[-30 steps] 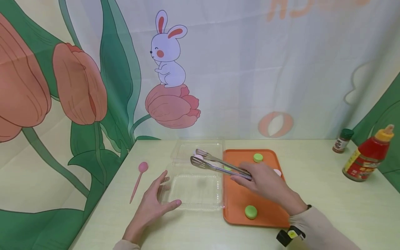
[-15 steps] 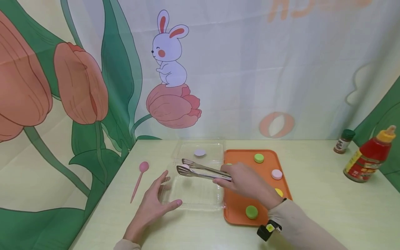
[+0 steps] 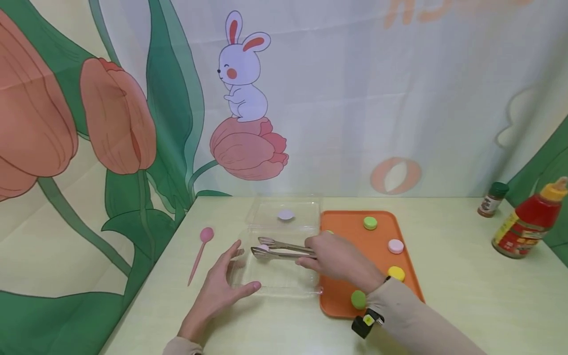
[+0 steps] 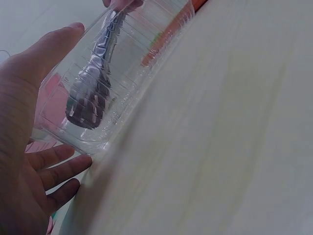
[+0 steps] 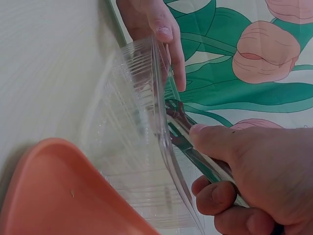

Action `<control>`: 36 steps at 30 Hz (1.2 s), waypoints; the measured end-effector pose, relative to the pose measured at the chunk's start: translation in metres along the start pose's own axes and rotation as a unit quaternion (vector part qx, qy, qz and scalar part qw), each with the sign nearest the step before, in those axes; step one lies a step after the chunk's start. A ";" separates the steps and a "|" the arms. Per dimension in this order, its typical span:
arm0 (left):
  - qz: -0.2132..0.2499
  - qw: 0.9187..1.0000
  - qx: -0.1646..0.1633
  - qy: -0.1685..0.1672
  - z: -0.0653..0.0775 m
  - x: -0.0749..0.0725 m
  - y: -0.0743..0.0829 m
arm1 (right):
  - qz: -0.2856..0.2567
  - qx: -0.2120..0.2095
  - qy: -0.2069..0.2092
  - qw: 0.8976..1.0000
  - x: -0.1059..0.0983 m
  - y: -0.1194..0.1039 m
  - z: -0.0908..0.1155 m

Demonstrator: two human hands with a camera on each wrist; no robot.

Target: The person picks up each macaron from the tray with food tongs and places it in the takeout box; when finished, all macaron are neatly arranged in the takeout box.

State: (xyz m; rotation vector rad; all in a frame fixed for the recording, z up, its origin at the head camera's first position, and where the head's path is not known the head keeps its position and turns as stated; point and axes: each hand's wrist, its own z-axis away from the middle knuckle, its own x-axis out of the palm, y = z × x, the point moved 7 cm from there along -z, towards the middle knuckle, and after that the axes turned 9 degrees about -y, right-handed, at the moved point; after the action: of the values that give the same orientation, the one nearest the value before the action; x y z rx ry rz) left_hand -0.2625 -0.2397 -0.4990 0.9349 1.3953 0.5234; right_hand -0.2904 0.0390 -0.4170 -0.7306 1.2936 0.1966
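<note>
My right hand [image 3: 335, 254] grips metal tongs [image 3: 288, 251], their slotted ends around a pale pink macaron [image 3: 264, 247]. The tong ends are inside the near half of a clear plastic hinged box [image 3: 284, 288], toward its left side. In the left wrist view the tongs show through the box wall, and the macaron cannot be made out. My left hand [image 3: 217, 288] stands at the box's left side with thumb and fingers spread apart. Its fingertips are close to the wall; I cannot tell how firmly they touch. A pale lilac oval [image 3: 286, 215] lies in the far half, the lid.
Right of the box is an orange tray [image 3: 339, 308] with a pink macaron [image 3: 396, 246], a yellow macaron [image 3: 396, 273] and several green ones [image 3: 370, 223]. A pink spoon [image 3: 204, 246] lies left. A red sauce bottle [image 3: 530, 222] and small jar [image 3: 493, 199] stand far right.
My right hand has moved left and toward me, bringing the tongs and macaron from over the lid down into the box's near half. My left hand has stayed in place.
</note>
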 end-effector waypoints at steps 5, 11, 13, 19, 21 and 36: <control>0.001 1.000 0.003 -0.001 -0.001 0.001 0.002 | 0.006 0.020 -0.007 1.000 0.001 -0.002 0.000; 0.004 1.000 0.005 0.001 -0.002 0.001 0.002 | 0.009 0.033 -0.002 0.999 0.002 -0.001 -0.001; 0.004 1.000 0.005 0.001 -0.002 0.001 0.003 | 0.005 0.034 0.002 0.999 0.001 0.000 -0.001; 0.004 1.000 0.003 -0.001 -0.001 0.001 0.002 | -0.014 0.039 0.000 0.999 0.003 0.002 0.001; 0.005 1.000 0.006 -0.001 0.000 0.001 0.002 | -0.015 0.039 0.001 0.999 0.003 0.002 0.002; -0.001 1.000 0.003 0.001 -0.001 0.000 -0.003 | -0.121 0.049 0.063 0.989 -0.016 0.025 0.031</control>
State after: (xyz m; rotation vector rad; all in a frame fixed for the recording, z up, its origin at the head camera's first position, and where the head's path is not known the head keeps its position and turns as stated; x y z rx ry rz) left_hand -0.2639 -0.2411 -0.5018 0.9387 1.4007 0.5202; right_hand -0.2833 0.0798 -0.4092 -0.8193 1.3113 -0.1107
